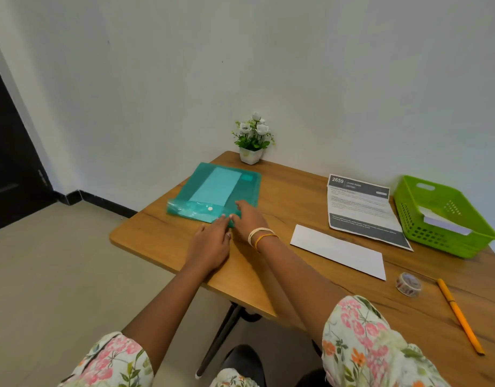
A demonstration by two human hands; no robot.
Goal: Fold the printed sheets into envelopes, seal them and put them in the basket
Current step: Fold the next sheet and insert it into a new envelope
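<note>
i see both hands at the near right corner of the teal plastic folder [217, 192] on the wooden table [282, 275]. my left hand [210, 247] lies flat, fingers straight, tips touching the folder's snap flap [197, 210]. my right hand [247, 219] rests on the same corner, fingers loosely extended; whether they pinch the flap i cannot tell. the printed sheet [362, 210] lies unfolded beside the green basket [447, 216], which holds a white envelope [443, 221]. another white envelope [338, 251] lies in front, near the tape roll [408, 284] and orange pencil [460, 317].
</note>
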